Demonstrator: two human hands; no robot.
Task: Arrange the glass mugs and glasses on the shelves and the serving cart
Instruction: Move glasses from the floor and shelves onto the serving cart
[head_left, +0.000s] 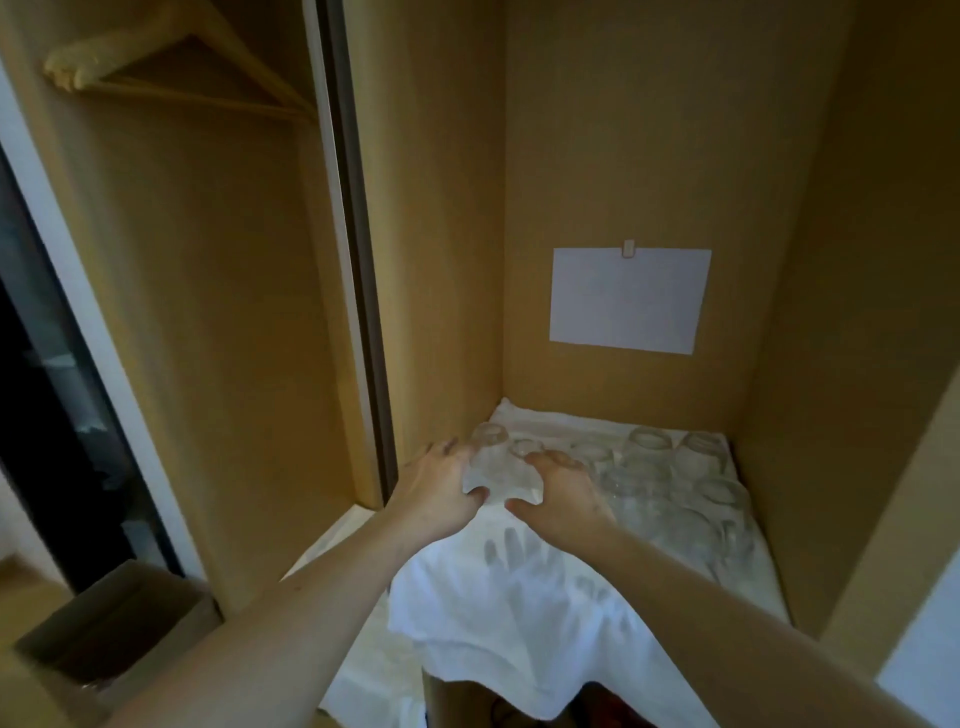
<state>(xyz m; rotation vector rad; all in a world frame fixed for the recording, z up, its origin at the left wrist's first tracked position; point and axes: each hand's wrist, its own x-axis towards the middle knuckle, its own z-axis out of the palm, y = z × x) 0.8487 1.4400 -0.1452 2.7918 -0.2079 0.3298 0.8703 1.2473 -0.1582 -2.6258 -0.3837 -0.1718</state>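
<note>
Both my hands grip one glass on the white cloth covering the shelf: left hand on its left, right hand on its right. More glasses stand just beside it, toward the right.

Clear glass mug: held between the left hand and right hand, at centre of view, just above or on the white cloth covering the shelf; contact with the cloth cannot be told. Its outline is blurred. Second clear glass: upright, rim up, just beyond the held mug at 11 o'clock, near the back left corner. Group of further clear glasses: standing in close rows on the cloth at 3 o'clock of the hands, rims up, reaching to the right wall. Exact count indistinct.
</note>
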